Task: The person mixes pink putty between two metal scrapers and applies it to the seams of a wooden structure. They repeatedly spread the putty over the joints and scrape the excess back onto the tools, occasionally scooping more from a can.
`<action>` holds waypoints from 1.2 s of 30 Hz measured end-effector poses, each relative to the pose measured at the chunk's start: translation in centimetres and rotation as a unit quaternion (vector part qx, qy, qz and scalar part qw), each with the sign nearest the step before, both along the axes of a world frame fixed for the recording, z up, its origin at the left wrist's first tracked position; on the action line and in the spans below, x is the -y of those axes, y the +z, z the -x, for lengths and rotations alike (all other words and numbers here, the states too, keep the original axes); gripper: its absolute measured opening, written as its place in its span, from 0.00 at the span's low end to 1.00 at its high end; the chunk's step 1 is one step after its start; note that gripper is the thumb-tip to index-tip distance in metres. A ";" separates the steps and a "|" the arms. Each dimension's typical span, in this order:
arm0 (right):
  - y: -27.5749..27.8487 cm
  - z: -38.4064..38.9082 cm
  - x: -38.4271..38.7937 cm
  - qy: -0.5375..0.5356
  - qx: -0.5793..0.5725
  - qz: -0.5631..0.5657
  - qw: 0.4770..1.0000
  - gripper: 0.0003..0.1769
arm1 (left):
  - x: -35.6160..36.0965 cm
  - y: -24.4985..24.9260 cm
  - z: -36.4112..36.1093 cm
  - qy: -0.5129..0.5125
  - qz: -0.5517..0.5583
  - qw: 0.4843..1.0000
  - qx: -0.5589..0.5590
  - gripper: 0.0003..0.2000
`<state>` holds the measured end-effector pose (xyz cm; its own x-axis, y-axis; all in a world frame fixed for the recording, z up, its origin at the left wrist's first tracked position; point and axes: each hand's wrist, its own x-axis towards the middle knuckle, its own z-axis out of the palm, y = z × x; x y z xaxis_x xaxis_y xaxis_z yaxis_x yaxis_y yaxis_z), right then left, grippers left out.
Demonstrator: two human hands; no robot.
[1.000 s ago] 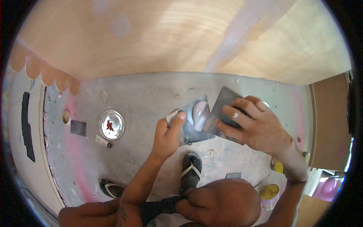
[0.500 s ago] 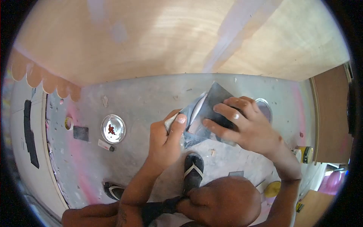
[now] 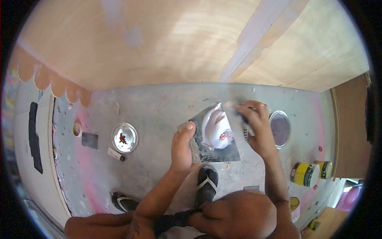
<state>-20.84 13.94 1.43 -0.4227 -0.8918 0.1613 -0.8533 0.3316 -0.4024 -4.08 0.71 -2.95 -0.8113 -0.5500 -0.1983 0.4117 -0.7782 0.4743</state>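
Observation:
My left hand point(image 3: 183, 149) is closed round the edge of a dark flat filler board point(image 3: 230, 156), thumb on top, with a worn beige strip along the gripped side. A mound of pale pinkish-white filler point(image 3: 216, 131) lies on the board, with a reddish streaked patch near its lower right. Just right of the board, my right hand point(image 3: 256, 123) is closed, its fingers bent round a dark spreader point(image 3: 241, 116) that is smeared by motion and seen nearly edge-on.
A pale wooden panel point(image 3: 167, 44) with filled seams rises ahead. On the grey floor stand a clear dish with red paste point(image 3: 125, 138), a round lid point(image 3: 280, 129), yellow-black tins point(image 3: 305, 174), a small tube point(image 3: 116, 154) and a dark square plate point(image 3: 90, 140). My sandalled foot point(image 3: 207, 181) is below the board.
My right hand has lifted the spreader off the board and moved right, uncovering the filler mound. My left hand has shifted slightly right and the board appears flatter to view.

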 end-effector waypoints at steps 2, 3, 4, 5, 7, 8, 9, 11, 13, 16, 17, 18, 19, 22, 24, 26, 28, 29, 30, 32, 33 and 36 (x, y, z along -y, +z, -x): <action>-1.5 -1.5 -1.2 -0.101 0.177 0.224 0.953 0.26 | 0.6 -0.4 0.6 0.010 0.026 1.000 -0.002 0.23; -2.2 -2.6 -2.1 -0.195 0.343 0.421 0.817 0.24 | 0.7 -0.9 1.1 0.060 0.039 0.997 0.039 0.24; -1.1 -4.0 -2.3 -0.174 0.453 0.478 0.732 0.22 | 0.7 -1.2 1.6 0.107 0.051 0.990 0.081 0.24; 0.0 -5.2 -2.5 -0.149 0.552 0.527 0.629 0.22 | 0.7 -1.1 2.2 0.105 0.050 0.990 0.082 0.24; -1.9 -6.5 -1.9 -0.310 0.499 0.489 0.645 0.21 | 0.1 -0.4 3.3 0.188 0.070 0.977 0.073 0.20; -1.4 -6.7 -1.6 -0.295 0.553 0.435 0.647 0.17 | -0.4 0.1 3.6 0.182 0.069 0.978 0.074 0.20; -1.0 -6.9 -1.1 -0.277 0.603 0.378 0.646 0.13 | -0.8 0.6 3.8 0.206 0.133 0.967 0.067 0.20; -0.5 -7.0 0.9 -0.324 0.565 0.412 0.638 0.08 | -1.1 1.1 3.6 0.229 0.195 0.952 0.058 0.20; 0.1 -6.4 1.6 -0.289 0.582 0.413 0.638 0.09 | -0.6 1.1 2.6 0.119 0.416 0.891 0.138 0.19; 1.5 -5.0 2.8 -0.291 0.572 0.451 0.620 0.09 | 0.6 1.1 2.1 0.094 0.550 0.820 0.128 0.17; 1.7 -4.7 2.8 -0.295 0.574 0.467 0.605 0.09 | 1.2 1.1 1.8 0.067 0.623 0.772 0.110 0.16; 0.5 -2.9 0.7 -0.140 0.639 0.450 0.608 0.13 | 1.5 0.7 1.4 0.065 0.622 0.772 0.109 0.16; 1.1 -2.9 0.8 -0.140 0.638 0.450 0.609 0.13 | 1.8 -0.2 1.2 0.060 0.619 0.778 0.084 0.15; 2.5 -3.0 1.8 -0.201 0.489 0.533 0.661 0.20 | 1.2 -3.1 0.4 0.052 0.425 0.901 0.075 0.14; 1.6 -3.5 1.0 0.099 0.315 0.524 0.785 0.27 | 0.3 0.4 1.9 0.053 0.178 0.981 0.062 0.15; -0.3 -3.5 0.0 0.208 0.347 0.478 0.779 0.19 | 0.5 0.6 2.0 -0.010 -0.140 0.990 0.021 0.20; -1.8 -3.6 0.8 0.182 0.166 0.375 0.894 0.21 | 0.0 0.9 2.1 -0.006 -0.081 0.996 0.024 0.18; -1.8 -4.3 0.7 0.047 0.075 0.284 0.955 0.23 | -0.4 1.3 2.1 -0.004 -0.024 0.999 0.031 0.16; -2.6 -2.5 1.4 0.029 0.153 0.236 0.959 0.27 | -0.1 1.5 1.1 -0.037 -0.003 0.998 0.059 0.16; -1.1 -0.3 -0.1 0.025 0.089 0.195 0.976 0.28 | 0.1 1.5 1.1 0.007 0.040 0.993 0.114 0.15; -0.1 0.4 -0.3 0.027 0.030 0.153 0.987 0.29 | 0.3 1.4 1.1 0.059 0.081 0.980 0.170 0.16; 7.1 -0.7 -0.7 0.247 -0.258 0.067 0.931 0.28 | 1.6 1.5 0.2 0.014 0.156 0.966 0.207 0.16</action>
